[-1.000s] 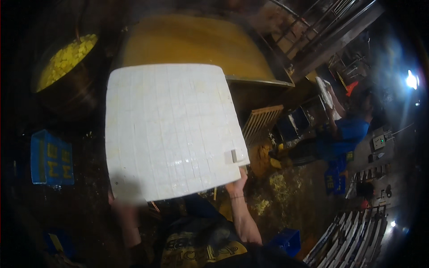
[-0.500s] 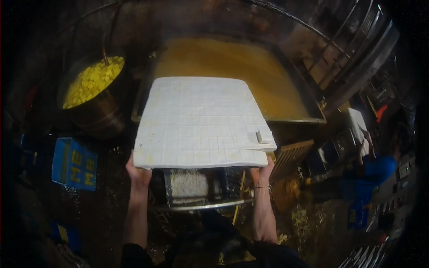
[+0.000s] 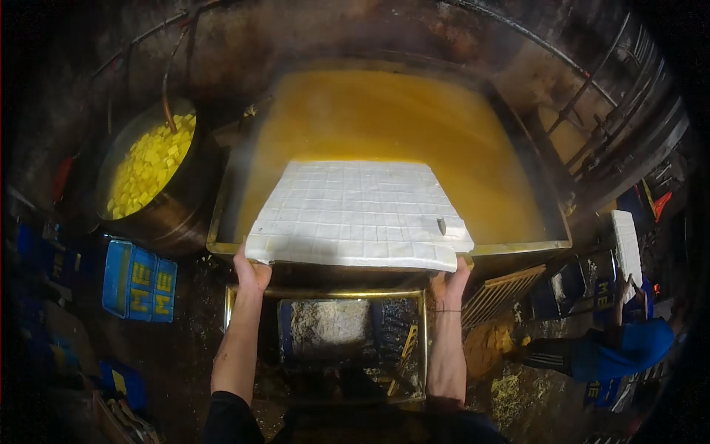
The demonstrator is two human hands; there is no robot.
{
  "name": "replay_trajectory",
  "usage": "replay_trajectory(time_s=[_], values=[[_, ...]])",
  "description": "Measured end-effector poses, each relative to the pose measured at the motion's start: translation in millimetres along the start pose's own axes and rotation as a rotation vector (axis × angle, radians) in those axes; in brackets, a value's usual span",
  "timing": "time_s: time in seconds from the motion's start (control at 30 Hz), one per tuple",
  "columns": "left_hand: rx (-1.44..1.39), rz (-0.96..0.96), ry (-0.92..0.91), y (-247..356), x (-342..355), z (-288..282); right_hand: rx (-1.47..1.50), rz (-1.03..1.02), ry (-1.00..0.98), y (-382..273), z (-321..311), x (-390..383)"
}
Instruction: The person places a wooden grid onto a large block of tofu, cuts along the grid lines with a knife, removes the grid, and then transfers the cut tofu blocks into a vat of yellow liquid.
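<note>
A wide white slab of tofu (image 3: pixel 355 214), scored into a grid of squares, is held out in front of me at its near edge. My left hand (image 3: pixel 254 274) grips its near left corner, and my right hand (image 3: pixel 450 283) the near right one. The fingers of both hands are mostly hidden under it. A small loose tofu piece (image 3: pixel 451 227) stands on top near the right edge. Beyond the near rim, the slab hangs over a large rectangular vat (image 3: pixel 518 247) of yellow-brown liquid. I cannot tell whether its far edge touches the liquid.
A deep pot (image 3: pixel 159 222) full of yellow cubes stands left of the vat. Below my arms is a metal-rimmed frame (image 3: pixel 355 294) around a dark crate. Blue crates (image 3: pixel 140 281) lie at left. At right, a person in blue (image 3: pixel 625 348) holds another white slab (image 3: pixel 627 248).
The slab has moved forward and lower over the vat, and now looks more tilted away. My arms are stretched farther out. The view has shifted, showing more of the vat.
</note>
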State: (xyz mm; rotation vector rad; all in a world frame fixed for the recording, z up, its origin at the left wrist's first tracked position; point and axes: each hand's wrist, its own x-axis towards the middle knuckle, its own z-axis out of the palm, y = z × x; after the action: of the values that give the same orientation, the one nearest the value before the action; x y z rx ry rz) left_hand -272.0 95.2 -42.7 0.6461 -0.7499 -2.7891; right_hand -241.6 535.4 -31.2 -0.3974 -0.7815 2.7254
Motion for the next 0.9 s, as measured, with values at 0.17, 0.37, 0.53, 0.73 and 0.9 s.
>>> replay_trajectory(time_s=[0.17,0.37,0.53,0.73,0.9], values=[[0.638,-0.145,0.246,0.4,0.3,35.4,-0.082,-0.045,0.102,-11.9,8.5,23.0],[1.848,1.022,0.077,22.0,-70.6,-21.0,-0.256,-0.022,0.104,-27.9,50.4,74.5],[2.041,0.504,-0.030,62.8,-112.7,-45.8,-0.479,0.032,-0.064,-57.2,66.1,149.9],[1.938,0.258,0.080,72.6,-82.9,-139.4,-0.732,-0.110,-0.043,35.5,166.5,198.1],[1.783,0.062,0.046,59.3,-77.6,-92.9,-1.393,-0.486,-0.156,87.8,158.3,307.1]])
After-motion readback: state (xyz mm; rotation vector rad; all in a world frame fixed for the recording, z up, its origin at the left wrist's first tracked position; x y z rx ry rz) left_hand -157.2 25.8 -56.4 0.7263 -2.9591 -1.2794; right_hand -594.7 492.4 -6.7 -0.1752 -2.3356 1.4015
